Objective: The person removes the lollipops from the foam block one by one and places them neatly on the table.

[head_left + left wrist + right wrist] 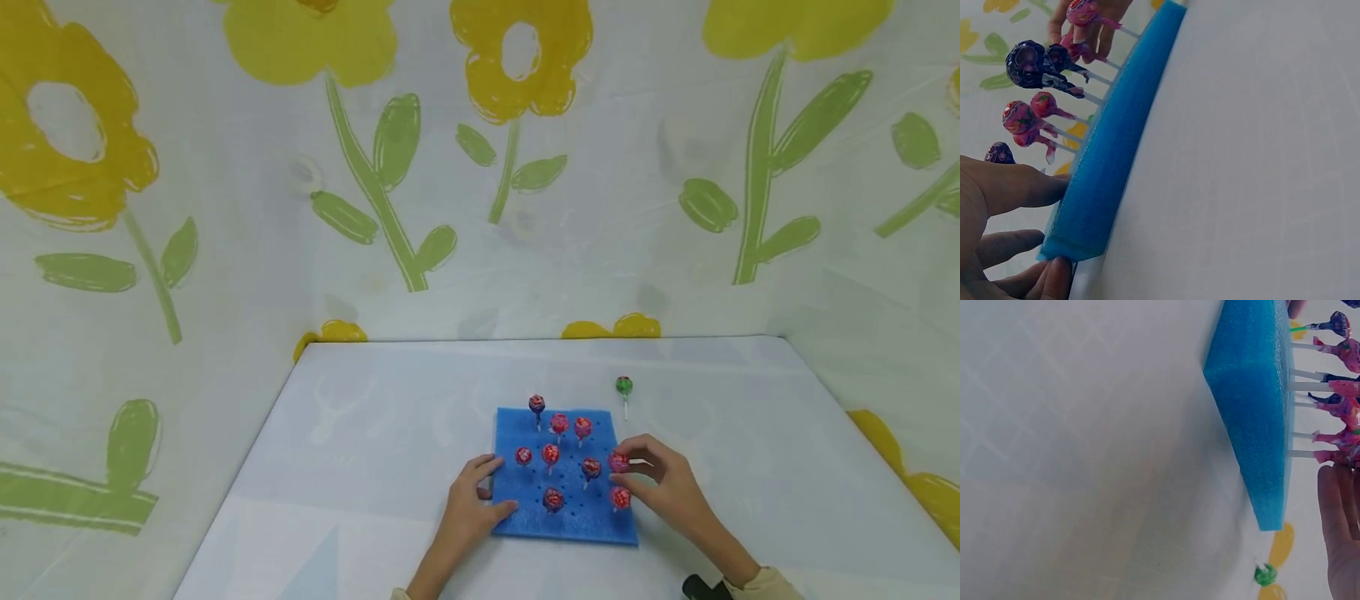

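Note:
A blue foam block [525, 523] lies on the table, with several wrapped lollipops standing in it by their white sticks. My left hand [467, 510] grips the block's left edge; in the left wrist view the thumb and fingers are around a corner of the foam [1107, 150]. At the right edge, my right hand [672, 485] pinches a pink lollipop [618, 462] by its head. Just in front of it is another pink-red lollipop [620, 497]. In the right wrist view the fingertips [1329, 481] touch a wrapped head, and the stick meets the foam.
One green lollipop [624, 386] lies on the white table [375, 450] beyond the block's far right corner. Flower-printed cloth walls [600, 208] rise behind and beside the table. A dark band [705, 587] is on the right wrist.

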The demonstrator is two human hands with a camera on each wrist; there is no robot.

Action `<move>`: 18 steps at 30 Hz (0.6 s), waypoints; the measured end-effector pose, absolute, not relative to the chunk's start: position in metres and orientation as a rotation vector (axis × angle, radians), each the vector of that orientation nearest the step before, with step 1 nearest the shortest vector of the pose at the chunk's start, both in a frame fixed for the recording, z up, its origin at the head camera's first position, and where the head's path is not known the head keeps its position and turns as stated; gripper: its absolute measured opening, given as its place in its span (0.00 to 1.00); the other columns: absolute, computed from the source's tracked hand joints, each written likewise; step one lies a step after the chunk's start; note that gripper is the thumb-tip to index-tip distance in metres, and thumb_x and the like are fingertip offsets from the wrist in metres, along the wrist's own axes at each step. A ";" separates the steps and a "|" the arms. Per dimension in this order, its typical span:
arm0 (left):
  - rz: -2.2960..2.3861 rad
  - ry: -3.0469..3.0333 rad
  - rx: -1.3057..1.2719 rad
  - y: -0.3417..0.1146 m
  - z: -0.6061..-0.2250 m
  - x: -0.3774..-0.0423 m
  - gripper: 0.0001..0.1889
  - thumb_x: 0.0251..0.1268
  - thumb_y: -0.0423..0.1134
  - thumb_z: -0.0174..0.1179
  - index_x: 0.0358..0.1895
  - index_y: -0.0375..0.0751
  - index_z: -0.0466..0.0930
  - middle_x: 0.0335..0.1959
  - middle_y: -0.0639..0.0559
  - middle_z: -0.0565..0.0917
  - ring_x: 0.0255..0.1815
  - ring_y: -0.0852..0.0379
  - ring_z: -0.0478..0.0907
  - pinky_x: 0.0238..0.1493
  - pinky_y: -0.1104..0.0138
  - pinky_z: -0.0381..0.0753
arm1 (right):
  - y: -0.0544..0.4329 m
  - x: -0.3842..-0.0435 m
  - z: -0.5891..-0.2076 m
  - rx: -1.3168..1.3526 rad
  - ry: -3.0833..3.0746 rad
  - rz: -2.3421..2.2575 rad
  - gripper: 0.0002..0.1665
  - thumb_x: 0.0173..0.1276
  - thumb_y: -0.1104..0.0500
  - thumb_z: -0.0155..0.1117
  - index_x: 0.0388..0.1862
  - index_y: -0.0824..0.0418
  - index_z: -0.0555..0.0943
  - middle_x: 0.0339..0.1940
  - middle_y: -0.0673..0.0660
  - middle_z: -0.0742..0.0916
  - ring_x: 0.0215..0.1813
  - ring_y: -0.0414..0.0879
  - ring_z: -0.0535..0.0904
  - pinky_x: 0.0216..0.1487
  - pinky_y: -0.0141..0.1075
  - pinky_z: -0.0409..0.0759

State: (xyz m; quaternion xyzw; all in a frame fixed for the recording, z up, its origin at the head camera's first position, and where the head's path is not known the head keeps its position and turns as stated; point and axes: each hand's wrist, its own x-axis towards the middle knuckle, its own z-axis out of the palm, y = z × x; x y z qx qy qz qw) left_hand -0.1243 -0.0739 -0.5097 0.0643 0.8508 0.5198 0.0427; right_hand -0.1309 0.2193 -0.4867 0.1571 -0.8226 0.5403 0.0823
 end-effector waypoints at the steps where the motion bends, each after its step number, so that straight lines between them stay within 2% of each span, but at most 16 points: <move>1: 1.590 2.601 0.198 -0.074 -0.510 -0.124 0.32 0.49 0.37 0.72 0.60 0.36 0.74 0.62 0.41 0.71 0.42 0.53 0.76 0.41 0.65 0.80 | 0.219 -0.130 -0.487 0.454 -2.451 1.626 0.19 0.55 0.66 0.72 0.44 0.68 0.76 0.39 0.54 0.81 0.43 0.41 0.81 0.43 0.31 0.81; 7: 1.592 2.605 0.185 -0.074 -0.509 -0.123 0.32 0.49 0.36 0.72 0.60 0.35 0.74 0.62 0.40 0.71 0.42 0.52 0.76 0.42 0.64 0.80 | 0.217 -0.128 -0.485 0.415 -2.441 1.656 0.18 0.56 0.65 0.71 0.44 0.67 0.76 0.39 0.56 0.81 0.44 0.41 0.80 0.43 0.31 0.81; 18: 1.587 2.626 0.183 -0.070 -0.509 -0.123 0.32 0.47 0.34 0.72 0.60 0.35 0.74 0.62 0.41 0.71 0.41 0.54 0.75 0.39 0.67 0.80 | 0.219 -0.131 -0.471 0.448 -2.360 1.580 0.19 0.53 0.75 0.69 0.44 0.70 0.77 0.39 0.59 0.82 0.42 0.43 0.81 0.41 0.31 0.81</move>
